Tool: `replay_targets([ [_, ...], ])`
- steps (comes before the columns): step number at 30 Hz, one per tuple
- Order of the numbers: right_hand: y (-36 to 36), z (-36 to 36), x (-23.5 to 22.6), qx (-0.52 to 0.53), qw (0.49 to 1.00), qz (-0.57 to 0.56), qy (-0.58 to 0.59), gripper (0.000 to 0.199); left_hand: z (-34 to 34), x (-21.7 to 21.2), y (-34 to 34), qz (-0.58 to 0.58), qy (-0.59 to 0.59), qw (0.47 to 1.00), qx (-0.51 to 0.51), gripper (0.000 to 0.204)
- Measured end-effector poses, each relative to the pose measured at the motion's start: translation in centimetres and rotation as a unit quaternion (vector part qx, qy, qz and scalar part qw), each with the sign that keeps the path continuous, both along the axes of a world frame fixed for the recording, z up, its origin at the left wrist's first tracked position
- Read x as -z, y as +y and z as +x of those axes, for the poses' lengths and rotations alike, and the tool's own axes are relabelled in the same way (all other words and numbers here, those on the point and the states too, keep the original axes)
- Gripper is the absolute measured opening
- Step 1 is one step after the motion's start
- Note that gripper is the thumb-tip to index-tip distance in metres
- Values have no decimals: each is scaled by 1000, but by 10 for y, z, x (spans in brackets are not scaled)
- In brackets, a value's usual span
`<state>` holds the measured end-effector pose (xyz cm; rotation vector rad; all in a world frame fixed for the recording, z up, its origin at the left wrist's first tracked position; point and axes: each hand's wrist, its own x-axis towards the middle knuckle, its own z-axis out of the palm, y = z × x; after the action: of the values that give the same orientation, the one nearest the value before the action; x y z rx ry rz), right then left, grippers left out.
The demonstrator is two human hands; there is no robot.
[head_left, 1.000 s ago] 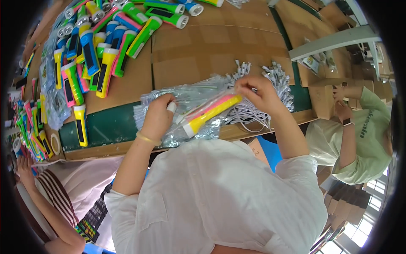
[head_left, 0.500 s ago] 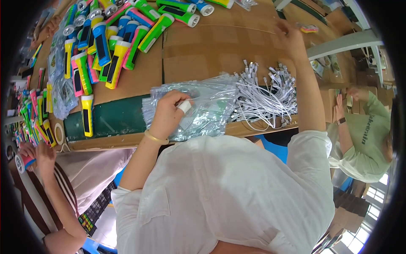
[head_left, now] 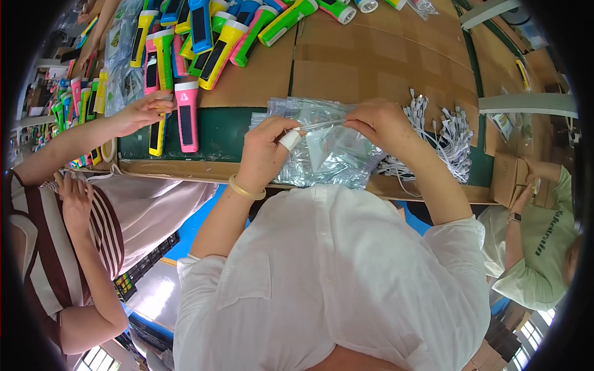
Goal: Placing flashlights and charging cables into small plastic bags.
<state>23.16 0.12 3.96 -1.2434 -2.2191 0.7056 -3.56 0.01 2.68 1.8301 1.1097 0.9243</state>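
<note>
A stack of clear plastic bags [head_left: 346,164] lies in front of me at the table's near edge. Over it, my left hand [head_left: 265,151] is closed on the left side of a bag's edge, a white wrap [head_left: 289,140] around one finger. My right hand [head_left: 382,125] pinches the same edge farther right, so the rim of the clear plastic bag [head_left: 325,125] is stretched between them. Right of the stack, a heap of white charging cables [head_left: 442,145] lies close to my right forearm. Whether anything is inside the held bag, I cannot tell.
Colourful flashlights [head_left: 223,52] are piled at the far left. A pink flashlight [head_left: 187,117] lies on the green strip, near a co-worker's hand [head_left: 145,112]. Another person at the right holds a cardboard box [head_left: 508,179]. A grey metal bar [head_left: 529,105] crosses at right.
My right hand has come back from the far right to the bags and now grips one with my left. A pink flashlight now lies beside the yellow one, with the co-worker's hand near.
</note>
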Motion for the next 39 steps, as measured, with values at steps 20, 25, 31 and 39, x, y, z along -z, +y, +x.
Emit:
replay_targets([
  [20, 33, 20, 0, -129, 967, -220, 4, 10, 0, 3, 4, 94, 36, 990, 102, 13],
  [25, 125, 72, 21, 55, 986, -153, 22, 28, -9, 9, 2, 71, -8, 992, 99, 14],
  [31, 242, 40, 57, 324, 940, -48, -97, 78, 19, -6, 0, 152, -28, 945, 289, 16],
  [39, 173, 65, 58, 304, 944, -128, 24, 70, 10, 3, -1, 57, -71, 967, 239, 10],
])
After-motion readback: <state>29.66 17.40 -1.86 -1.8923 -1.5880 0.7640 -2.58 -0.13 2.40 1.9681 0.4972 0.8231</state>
